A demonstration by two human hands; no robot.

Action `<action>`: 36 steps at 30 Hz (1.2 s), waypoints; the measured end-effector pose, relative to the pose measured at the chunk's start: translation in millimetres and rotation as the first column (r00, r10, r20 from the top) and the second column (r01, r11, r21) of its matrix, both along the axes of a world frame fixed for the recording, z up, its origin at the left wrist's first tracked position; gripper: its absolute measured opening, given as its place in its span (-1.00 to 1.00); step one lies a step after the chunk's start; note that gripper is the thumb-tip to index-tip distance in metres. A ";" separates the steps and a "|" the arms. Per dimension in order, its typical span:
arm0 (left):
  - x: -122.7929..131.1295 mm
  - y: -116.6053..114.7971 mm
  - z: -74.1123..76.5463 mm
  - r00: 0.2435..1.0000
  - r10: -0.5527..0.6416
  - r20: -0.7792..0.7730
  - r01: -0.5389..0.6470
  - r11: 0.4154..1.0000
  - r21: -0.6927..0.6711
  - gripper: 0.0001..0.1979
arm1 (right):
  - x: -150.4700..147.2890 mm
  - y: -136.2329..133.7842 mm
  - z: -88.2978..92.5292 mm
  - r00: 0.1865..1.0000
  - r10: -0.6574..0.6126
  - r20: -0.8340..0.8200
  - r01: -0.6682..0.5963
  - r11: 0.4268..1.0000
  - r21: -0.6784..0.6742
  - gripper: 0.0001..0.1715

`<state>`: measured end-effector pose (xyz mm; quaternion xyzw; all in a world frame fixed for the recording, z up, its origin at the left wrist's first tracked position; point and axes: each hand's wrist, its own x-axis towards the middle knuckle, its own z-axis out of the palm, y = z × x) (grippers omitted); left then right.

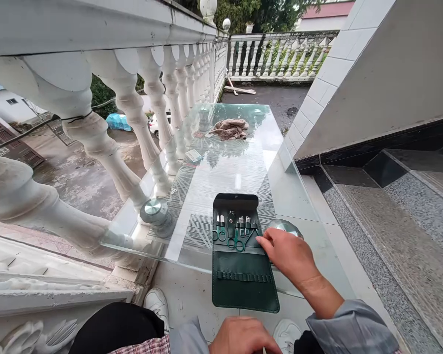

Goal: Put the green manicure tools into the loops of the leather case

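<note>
A dark green manicure case (pixel 243 295) lies unfolded over the near edge of the glass table, its lower flap reaching past the edge. Its upper part holds small scissors (pixel 218 233), larger scissors (pixel 236 243), a dark clipper-like tool (pixel 231 223) and two silver nail clippers (pixel 244 225). Nippers (pixel 249 237) with spread handles sit at the case's right side. My right hand (pixel 290 255) has thumb and fingertips pinched at the nippers' right handle. Below the case, my left hand (pixel 243 337) shows its back, its fingers curled down and mostly hidden. Empty elastic loops (pixel 243 277) cross the lower flap.
The glass table (pixel 295 206) bears a crumpled brown cloth (pixel 231 129) and a small box (pixel 193 156) farther back. A white balustrade (pixel 129 105) runs along the left. Stone steps (pixel 384 206) rise on the right. White shoes (pixel 157 305) show below.
</note>
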<state>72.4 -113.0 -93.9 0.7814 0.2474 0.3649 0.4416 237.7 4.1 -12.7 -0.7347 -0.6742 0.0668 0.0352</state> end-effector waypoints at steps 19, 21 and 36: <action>-6.8 68.4 31.9 0.843 0.292 -0.453 0.303 0.438 0.846 -0.68 | 79.9 -2.0 -7.7 0.909 -0.014 -0.416 0.196 0.896 0.398 -0.75; -5.0 69.4 31.0 0.845 0.294 -0.447 0.293 0.446 0.846 -0.69 | 79.6 -7.1 -12.7 0.921 0.083 -0.380 0.095 0.900 0.425 -0.77; 0.0 78.1 33.2 0.863 0.303 -0.404 0.249 0.440 0.863 -0.72 | 0.1 -2.3 -18.1 0.968 0.245 0.060 -0.244 0.850 0.467 -0.74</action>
